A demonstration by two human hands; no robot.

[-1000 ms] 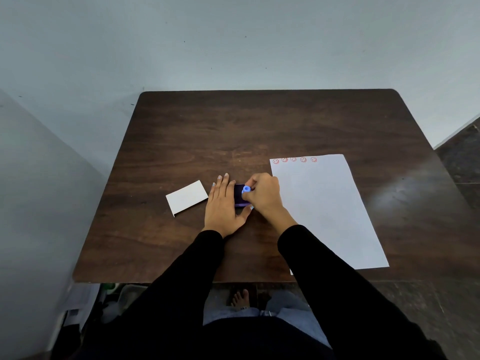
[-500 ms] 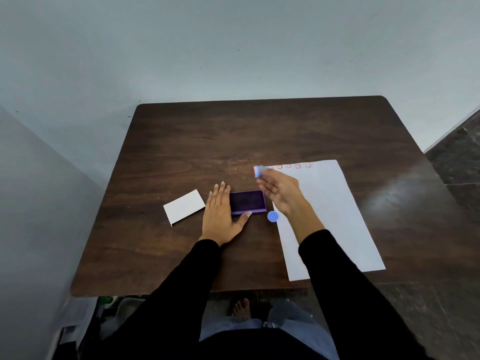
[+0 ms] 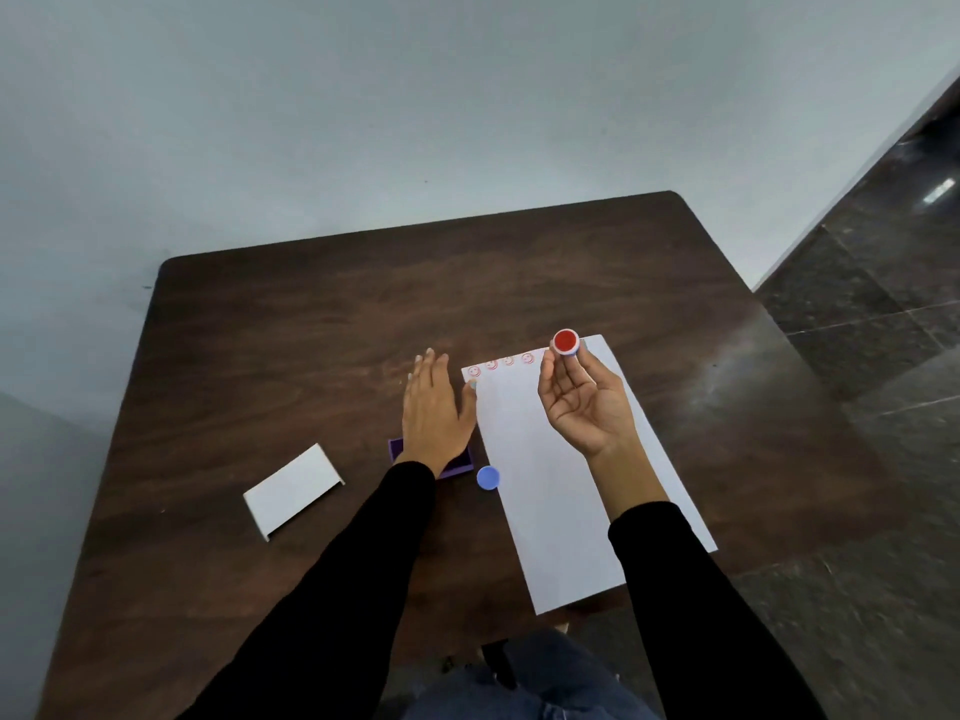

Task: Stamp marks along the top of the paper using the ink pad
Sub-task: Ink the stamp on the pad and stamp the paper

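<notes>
A white paper sheet [image 3: 540,491] lies on the dark wooden table [image 3: 311,345], with several red smiley marks [image 3: 498,364] along its top edge. My right hand [image 3: 584,400] hovers above the paper's top, palm up, pinching a small round stamp [image 3: 565,341] whose red inked face points at me. My left hand [image 3: 436,413] rests flat, fingers spread, just left of the paper's top corner, thumb touching the edge. The purple ink pad [image 3: 397,449] lies mostly hidden under my left wrist.
A small blue round cap [image 3: 488,478] sits at the paper's left edge beside the ink pad. A white lid or card [image 3: 292,490] lies to the left. The table's right edge borders a dark tiled floor [image 3: 857,407].
My right hand lifted the stamp off the ink pad, carried it right to the paper's top and turned its red face up. My left hand slid forward off the pad toward the paper.
</notes>
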